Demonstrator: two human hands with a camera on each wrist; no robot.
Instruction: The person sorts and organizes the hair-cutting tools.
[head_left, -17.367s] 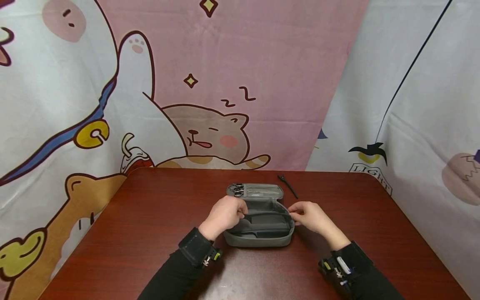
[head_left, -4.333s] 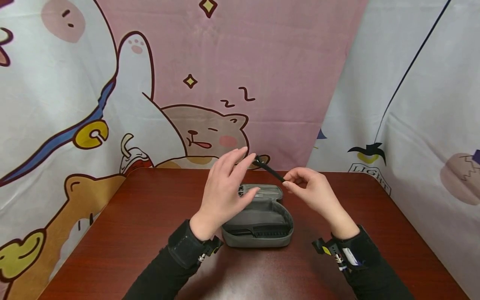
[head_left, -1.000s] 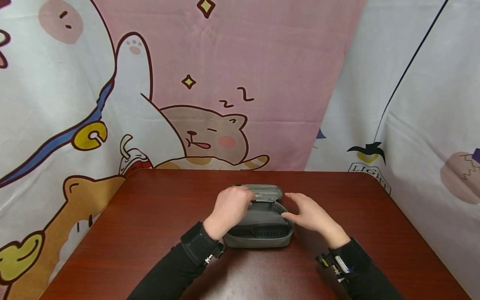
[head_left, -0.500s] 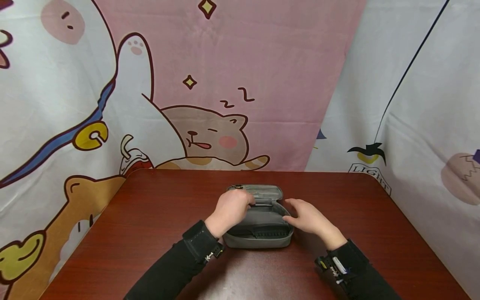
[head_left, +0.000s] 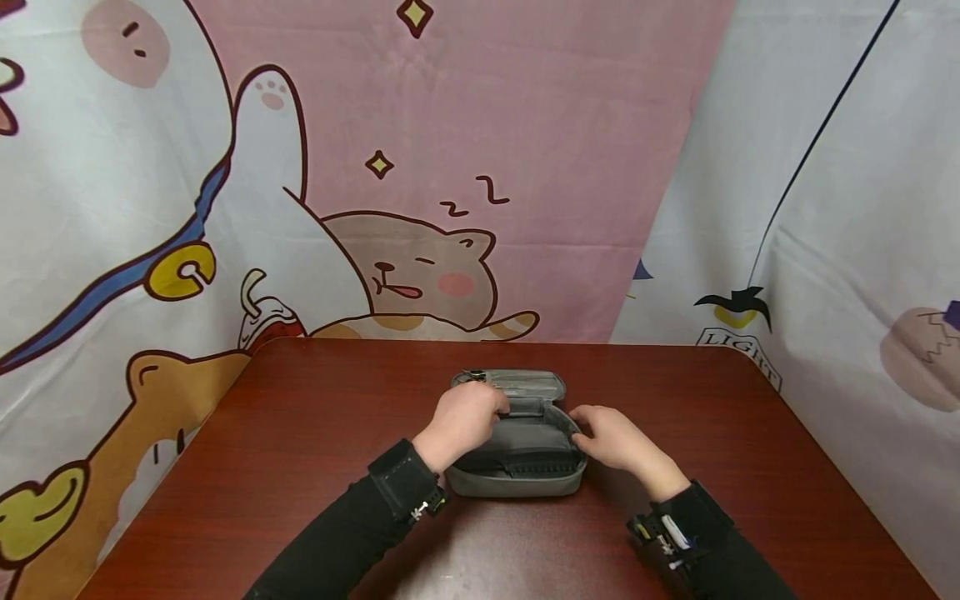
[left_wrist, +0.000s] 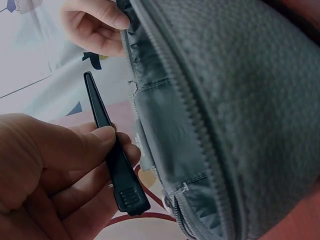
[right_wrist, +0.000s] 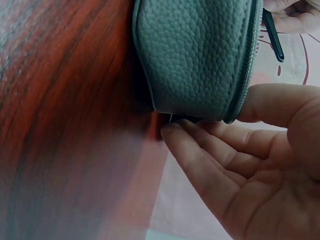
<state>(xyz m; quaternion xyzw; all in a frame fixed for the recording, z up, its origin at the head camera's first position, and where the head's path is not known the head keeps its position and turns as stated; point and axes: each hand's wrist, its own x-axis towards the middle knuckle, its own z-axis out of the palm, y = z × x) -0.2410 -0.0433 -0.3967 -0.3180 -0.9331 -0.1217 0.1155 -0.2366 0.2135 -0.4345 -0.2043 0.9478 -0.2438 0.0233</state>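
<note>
A grey zippered case (head_left: 517, 485) stands unzipped on the table, its lid (head_left: 534, 383) folded back. My left hand (head_left: 467, 418) pinches a black hair clip (left_wrist: 116, 155) between thumb and fingers, just above the case's opening; in the head view the hand covers most of the clip. At the case's right end, my right hand (head_left: 617, 437) holds the rim, thumb at the zipper edge and fingers (right_wrist: 192, 152) along the outside. A black comb (head_left: 542, 463) lies in the front of the case.
The lid has a clear pocket, and a bit of metal (head_left: 471, 377) shows at its left, partly behind my left hand. A reddish-brown table (head_left: 337, 408) carries the case. A printed cartoon cloth (head_left: 570, 167) hangs behind the table.
The clip first lay on the table, then was in my right hand; now my left hand has it. Over the last second, my right hand closed in on the case's right rim.
</note>
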